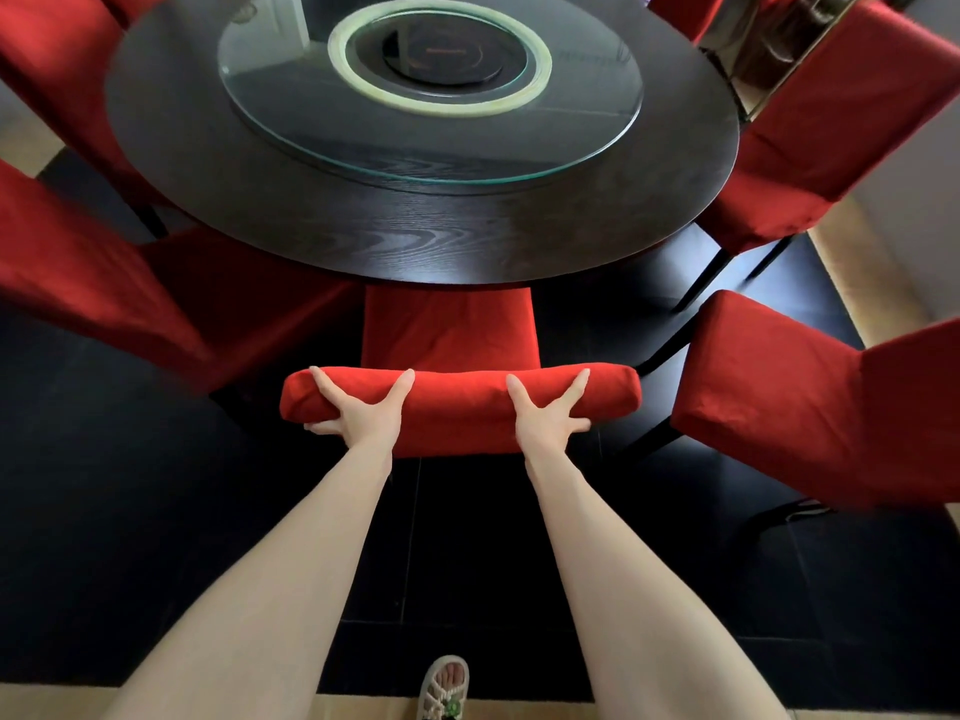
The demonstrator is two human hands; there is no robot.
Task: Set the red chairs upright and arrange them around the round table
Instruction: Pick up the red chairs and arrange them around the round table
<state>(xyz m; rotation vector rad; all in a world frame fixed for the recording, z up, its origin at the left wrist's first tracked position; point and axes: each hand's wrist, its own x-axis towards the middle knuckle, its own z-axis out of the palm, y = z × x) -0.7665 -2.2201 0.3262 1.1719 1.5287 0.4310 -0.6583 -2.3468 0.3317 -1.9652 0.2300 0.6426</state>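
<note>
Red chair (460, 407) stands upright just ahead, its top rail gripped by the left hand (358, 413) and the right hand (550, 413). Its seat sits partly under the edge of the round table (415, 246), more red chairs (810, 402) flanking it. Farther off, a glass turntable (291, 111) lies on the table.

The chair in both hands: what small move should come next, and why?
Probably push the chair slightly further in: it stands upright, the left hand and right hand hold its backrest top, and its seat is only partly under the table.
</note>
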